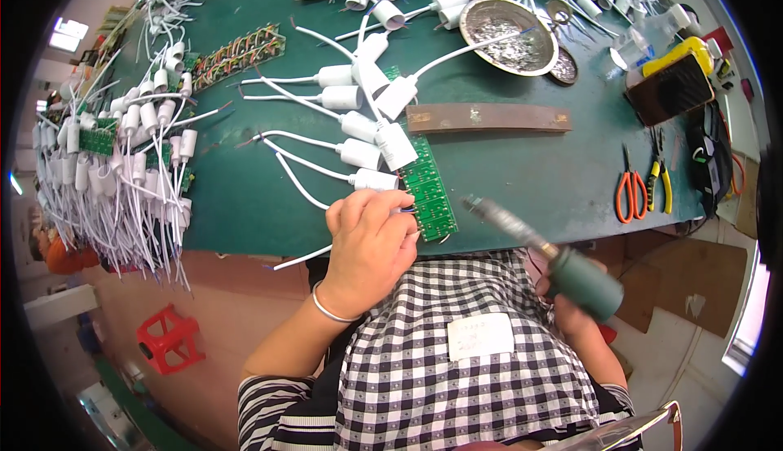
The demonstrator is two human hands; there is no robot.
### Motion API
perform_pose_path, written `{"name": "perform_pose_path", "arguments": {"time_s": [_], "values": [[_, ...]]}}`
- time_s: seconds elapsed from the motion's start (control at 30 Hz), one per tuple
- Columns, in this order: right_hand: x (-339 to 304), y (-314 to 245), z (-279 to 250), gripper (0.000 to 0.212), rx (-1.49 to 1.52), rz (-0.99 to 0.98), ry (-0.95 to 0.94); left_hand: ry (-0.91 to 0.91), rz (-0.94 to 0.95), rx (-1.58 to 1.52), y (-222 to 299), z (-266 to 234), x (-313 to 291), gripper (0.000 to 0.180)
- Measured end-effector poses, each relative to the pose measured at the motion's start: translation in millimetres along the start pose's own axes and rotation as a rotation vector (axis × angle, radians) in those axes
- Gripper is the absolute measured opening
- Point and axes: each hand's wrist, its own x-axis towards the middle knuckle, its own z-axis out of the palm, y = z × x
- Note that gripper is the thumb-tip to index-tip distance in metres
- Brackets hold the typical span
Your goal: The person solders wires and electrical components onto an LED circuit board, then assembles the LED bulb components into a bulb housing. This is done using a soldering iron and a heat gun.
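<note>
My left hand (371, 235) is closed at the left edge of a green circuit board panel (428, 194), its fingertips pinching a thin wire beside the board. White cables (303, 257) run under that hand, which hides most of what it covers. Several white cylindrical housings (359, 153) with cables lie in a row along the same edge. Low on the right, my right hand (567, 308) grips a soldering iron (583, 281) by its green handle. The iron's metal tip points up and left toward the board, apart from it. A brown bar (489, 118) lies across the panel's upper part.
A metal bowl (510, 35) with solder residue stands beyond the bar. Orange-handled scissors (630, 194) and yellow-handled pliers (659, 182) lie right. Wired white housings are heaped at left (114, 157) and along the far side. A red stool (170, 338) stands on the floor.
</note>
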Motion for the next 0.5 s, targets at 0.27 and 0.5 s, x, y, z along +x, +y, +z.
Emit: {"name": "perform_pose_path", "arguments": {"time_s": [0.27, 0.5], "values": [[16.8, 11.3, 3.0, 0.033, 0.096, -0.095, -0.003, -0.033, 0.004, 0.05, -4.0, 2.8, -0.4, 0.017], [28.5, -2.4, 6.1, 0.045, 0.335, -0.228, 0.113, -0.027, 0.02, 0.01, -0.7, 2.0, 2.1, 0.017]]}}
